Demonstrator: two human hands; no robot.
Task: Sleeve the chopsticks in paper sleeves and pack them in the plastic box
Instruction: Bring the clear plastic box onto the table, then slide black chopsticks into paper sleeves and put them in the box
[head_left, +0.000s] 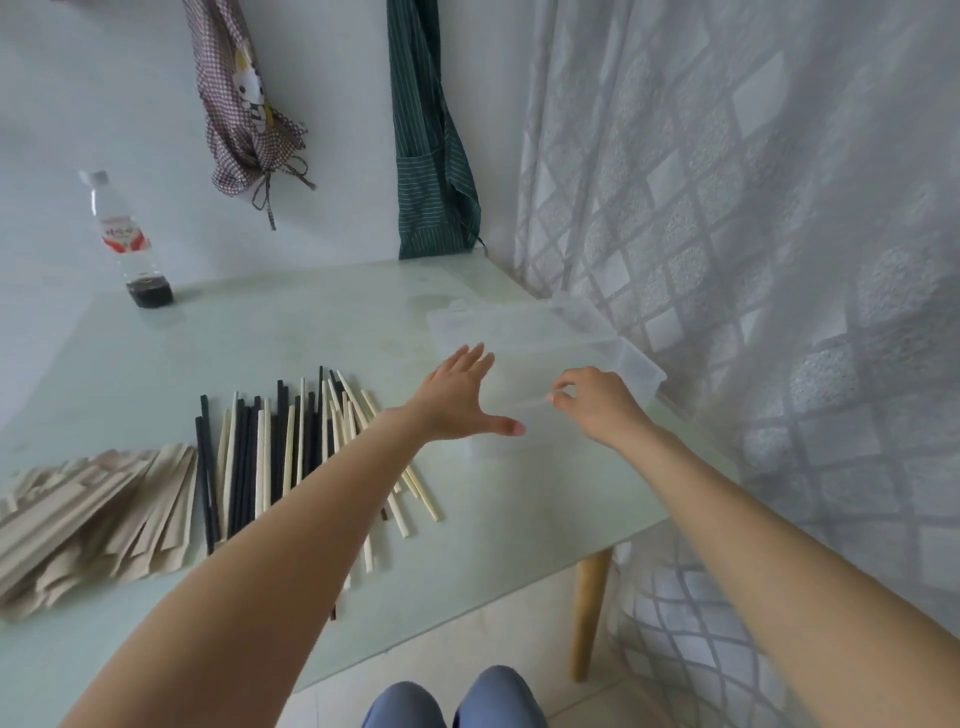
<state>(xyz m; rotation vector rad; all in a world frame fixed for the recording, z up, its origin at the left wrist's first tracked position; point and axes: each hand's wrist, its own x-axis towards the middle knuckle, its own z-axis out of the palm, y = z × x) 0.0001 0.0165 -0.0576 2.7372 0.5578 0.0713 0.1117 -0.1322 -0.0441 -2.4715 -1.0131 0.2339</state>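
Head view: translucent plastic box (636, 364), contents unclear, both hands (457, 392) alongside.

We are finding no text clear enough to read anywhere. The bottle (126, 240) standing at the far left of the table (291, 332) is wearing a red and white label (122, 235), but its printing is showing too small and blurred for us to make out. The checked cloth bag (244, 98) hanging on the wall is carrying only a cartoon figure, no words.
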